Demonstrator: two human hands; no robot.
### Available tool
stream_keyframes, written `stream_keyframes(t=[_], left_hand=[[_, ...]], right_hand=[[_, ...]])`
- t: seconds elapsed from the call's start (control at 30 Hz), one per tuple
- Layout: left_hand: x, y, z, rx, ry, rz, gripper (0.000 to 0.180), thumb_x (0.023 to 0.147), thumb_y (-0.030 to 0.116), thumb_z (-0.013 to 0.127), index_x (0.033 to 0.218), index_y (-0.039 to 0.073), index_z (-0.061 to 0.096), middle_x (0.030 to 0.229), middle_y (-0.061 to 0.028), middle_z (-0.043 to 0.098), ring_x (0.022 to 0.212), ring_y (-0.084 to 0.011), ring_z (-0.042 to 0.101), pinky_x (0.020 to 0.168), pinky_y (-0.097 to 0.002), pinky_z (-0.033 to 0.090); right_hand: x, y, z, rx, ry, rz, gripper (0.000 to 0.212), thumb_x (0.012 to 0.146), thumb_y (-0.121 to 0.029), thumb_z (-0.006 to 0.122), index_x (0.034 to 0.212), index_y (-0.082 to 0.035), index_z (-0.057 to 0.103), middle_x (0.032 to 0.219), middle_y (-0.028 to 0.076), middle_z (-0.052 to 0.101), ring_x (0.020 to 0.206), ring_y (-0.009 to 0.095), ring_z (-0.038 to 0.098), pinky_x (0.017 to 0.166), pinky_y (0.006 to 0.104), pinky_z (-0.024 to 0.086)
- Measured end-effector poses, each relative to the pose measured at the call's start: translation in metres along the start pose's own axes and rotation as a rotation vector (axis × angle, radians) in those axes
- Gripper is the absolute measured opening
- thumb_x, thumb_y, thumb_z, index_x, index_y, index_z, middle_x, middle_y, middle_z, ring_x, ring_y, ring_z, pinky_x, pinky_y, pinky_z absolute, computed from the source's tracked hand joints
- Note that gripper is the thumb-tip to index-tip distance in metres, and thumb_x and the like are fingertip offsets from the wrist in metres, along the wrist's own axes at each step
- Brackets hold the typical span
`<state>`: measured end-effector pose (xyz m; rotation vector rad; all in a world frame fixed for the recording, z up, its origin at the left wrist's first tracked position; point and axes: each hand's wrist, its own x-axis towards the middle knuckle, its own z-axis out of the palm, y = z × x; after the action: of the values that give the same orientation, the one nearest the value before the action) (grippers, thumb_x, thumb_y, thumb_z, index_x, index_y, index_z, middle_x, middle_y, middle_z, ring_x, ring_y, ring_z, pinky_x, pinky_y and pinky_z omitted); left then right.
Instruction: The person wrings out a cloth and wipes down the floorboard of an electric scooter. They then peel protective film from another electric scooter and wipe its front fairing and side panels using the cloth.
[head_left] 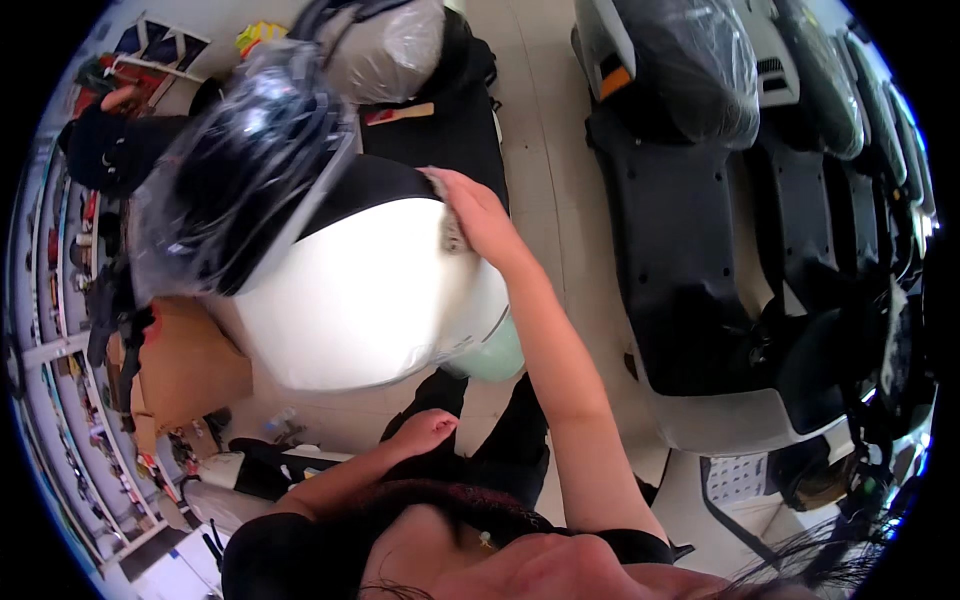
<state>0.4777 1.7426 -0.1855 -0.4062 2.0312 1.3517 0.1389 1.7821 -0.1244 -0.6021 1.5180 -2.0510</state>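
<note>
A glossy white scooter body panel [345, 300] with a black upper section [375, 185] stands in front of me. My right hand [477, 212] reaches over its right edge, fingers bent around a greyish cloth [452, 236] pressed against the panel. Part of the cloth is hidden under the palm. Over my lap, apart from the scooter, my left hand [428, 430] is closed in a loose fist, with nothing visible in it. Crinkled clear plastic [240, 170] wraps the dark part at the scooter's upper left. Below the panel's right edge shows a pale green rounded object [492, 355].
More scooters with dark footboards [680, 215] and plastic-wrapped seats [690, 75] stand in a row at the right. A cardboard box [190, 365] sits at the left, near loaded shelves [75, 260]. Someone in dark clothing [120, 150] appears at the far left. Pale floor [550, 140] runs between scooters.
</note>
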Motion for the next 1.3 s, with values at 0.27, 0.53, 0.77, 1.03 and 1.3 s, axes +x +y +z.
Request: stream_keyframes(t=[0.27, 0.53, 0.77, 1.03, 1.3], left_hand=[[-0.030, 0.022, -0.043, 0.156, 0.175, 0.155, 0.016, 0.079, 0.013, 0.050, 0.090, 0.006, 0.058, 0.079, -0.0086, 0.057, 0.073, -0.0215, 0.056, 0.063, -0.0315, 0.044], [-0.052, 0.080, -0.064, 0.164, 0.311, 0.426, 0.016, 0.078, 0.008, 0.049, 0.091, 0.006, 0.057, 0.084, -0.0096, 0.056, 0.077, -0.0252, 0.054, 0.068, -0.0335, 0.044], [-0.081, 0.145, -0.089, 0.032, 0.619, 0.752, 0.015, 0.075, 0.001, 0.052, 0.088, 0.001, 0.058, 0.086, -0.0118, 0.057, 0.077, -0.0268, 0.055, 0.068, -0.0327, 0.045], [-0.096, 0.184, -0.108, 0.002, 0.681, 0.910, 0.019, 0.074, 0.003, 0.053, 0.093, 0.002, 0.057, 0.091, -0.0118, 0.057, 0.084, -0.0265, 0.055, 0.074, -0.0317, 0.044], [-0.074, 0.225, -0.101, 0.086, 0.656, 0.831, 0.043, 0.065, 0.026, 0.068, 0.099, 0.003, 0.055, 0.116, -0.0144, 0.039, 0.097, -0.0300, 0.046, 0.080, -0.0344, 0.041]], right_hand=[[-0.005, -0.009, 0.020, -0.207, 0.251, 0.304, 0.037, 0.086, -0.029, 0.034, 0.109, -0.007, 0.053, 0.101, 0.011, 0.057, 0.095, 0.020, 0.052, 0.082, 0.0275, 0.037], [-0.023, -0.068, 0.095, -1.112, 0.233, -0.509, 0.035, 0.075, -0.011, 0.049, 0.109, -0.001, 0.050, 0.113, 0.014, 0.050, 0.104, 0.035, 0.044, 0.088, 0.0426, 0.033], [-0.088, -0.088, 0.148, -1.011, -0.152, -0.569, 0.026, 0.076, -0.002, 0.045, 0.101, -0.001, 0.053, 0.106, 0.012, 0.053, 0.101, 0.029, 0.048, 0.086, 0.0370, 0.038], [-0.133, -0.114, 0.083, 0.509, 0.397, 0.331, 0.032, 0.091, -0.021, 0.030, 0.115, -0.005, 0.043, 0.111, 0.009, 0.048, 0.096, 0.019, 0.050, 0.083, 0.0315, 0.040], [-0.173, -0.155, 0.090, 0.957, 0.334, 0.331, 0.049, 0.089, -0.038, 0.024, 0.122, -0.005, 0.037, 0.121, 0.012, 0.042, 0.113, 0.026, 0.038, 0.096, 0.0398, 0.028]])
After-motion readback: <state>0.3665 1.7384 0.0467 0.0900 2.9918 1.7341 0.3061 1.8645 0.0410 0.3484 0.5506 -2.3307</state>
